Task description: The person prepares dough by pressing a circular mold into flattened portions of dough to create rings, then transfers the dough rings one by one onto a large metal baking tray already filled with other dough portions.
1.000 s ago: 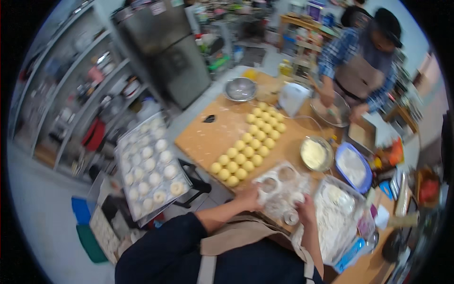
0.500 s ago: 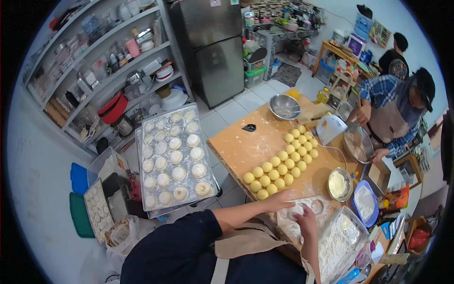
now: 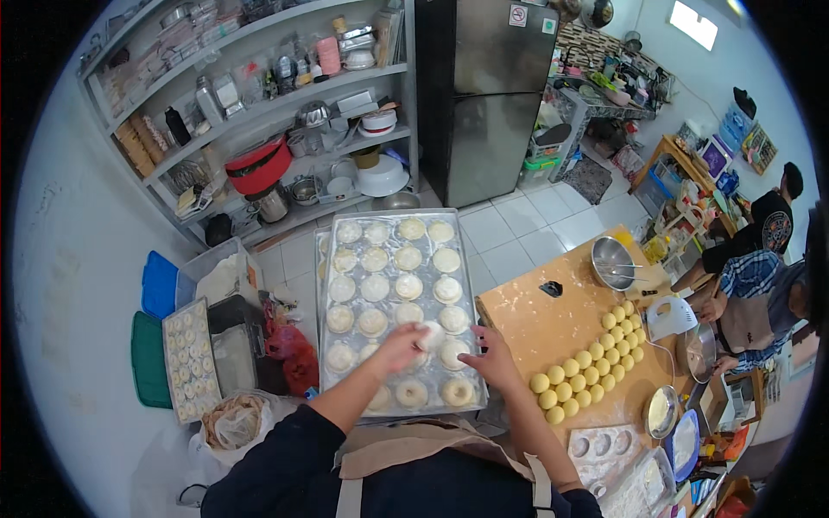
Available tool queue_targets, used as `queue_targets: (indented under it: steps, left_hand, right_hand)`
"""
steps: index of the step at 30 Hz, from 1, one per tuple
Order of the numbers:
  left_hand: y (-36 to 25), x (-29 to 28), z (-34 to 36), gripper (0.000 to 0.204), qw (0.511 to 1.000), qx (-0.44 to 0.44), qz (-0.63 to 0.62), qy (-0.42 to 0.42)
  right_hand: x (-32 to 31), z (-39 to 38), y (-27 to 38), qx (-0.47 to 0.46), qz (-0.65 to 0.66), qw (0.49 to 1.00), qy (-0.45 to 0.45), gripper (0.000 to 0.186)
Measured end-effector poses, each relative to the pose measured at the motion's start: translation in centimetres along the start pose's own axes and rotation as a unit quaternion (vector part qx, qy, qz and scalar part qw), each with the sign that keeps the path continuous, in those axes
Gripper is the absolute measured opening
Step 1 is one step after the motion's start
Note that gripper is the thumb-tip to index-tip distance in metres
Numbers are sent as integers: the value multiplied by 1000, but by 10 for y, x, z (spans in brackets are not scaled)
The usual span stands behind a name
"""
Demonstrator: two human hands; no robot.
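My left hand (image 3: 401, 349) is over a metal tray (image 3: 477, 285), pinching a floured white dough round (image 3: 429, 336) at its fingertips. Beside it, my right hand (image 3: 496, 361) has thumb and fingers apart, with the thumb close to another dough round (image 3: 453, 354) lying on the tray. Whether the thumb touches it I cannot tell. Rows of flat floured rounds fill much of the tray, and a nearer one (image 3: 458, 392) has a dimple in its middle. To the right, a white floured mould (image 3: 604, 444) with round hollows lies on the wooden table (image 3: 527, 302).
Several yellow balls (image 3: 571, 388) stand in rows on the table. Farther right are steel bowls (image 3: 614, 262), a hand mixer (image 3: 671, 318) and a co-worker (image 3: 760, 293) at a bowl. A flour tub (image 3: 641, 485) sits near right. Shelves (image 3: 259, 112) and a fridge (image 3: 496, 104) stand behind.
My view and both hands have swung left from the mould on the table to the tray. My left hand now carries a dough round above it; my right hand has come off the mould.
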State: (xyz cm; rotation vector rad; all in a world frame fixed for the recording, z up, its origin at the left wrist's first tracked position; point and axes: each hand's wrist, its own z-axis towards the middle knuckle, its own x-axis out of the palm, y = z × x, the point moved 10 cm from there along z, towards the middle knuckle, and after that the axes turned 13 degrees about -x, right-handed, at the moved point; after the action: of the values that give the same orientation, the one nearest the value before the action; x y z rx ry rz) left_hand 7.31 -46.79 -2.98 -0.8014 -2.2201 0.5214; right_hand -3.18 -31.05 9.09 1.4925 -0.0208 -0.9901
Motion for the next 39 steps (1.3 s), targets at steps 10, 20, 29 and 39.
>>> queue_targets:
  steps: [10,20,29,39]
  left_hand:
    - [-132,-183,70,30,959,76,187,-198]
    - [-135,-186,105,30,959,17,253,-127]
    - [-148,-199,110,34,886,38,427,-178]
    - [-127,-111,41,81,564,292,740,-223]
  right_hand:
    - [-30,-78,-81,205,137,961,-124,56]
    - [-42,-182,-111,299,200,899,-250,44]
    - [-37,-169,-99,293,220,896,-250,40]
    - [-40,-172,-92,307,208,895,-247,44]
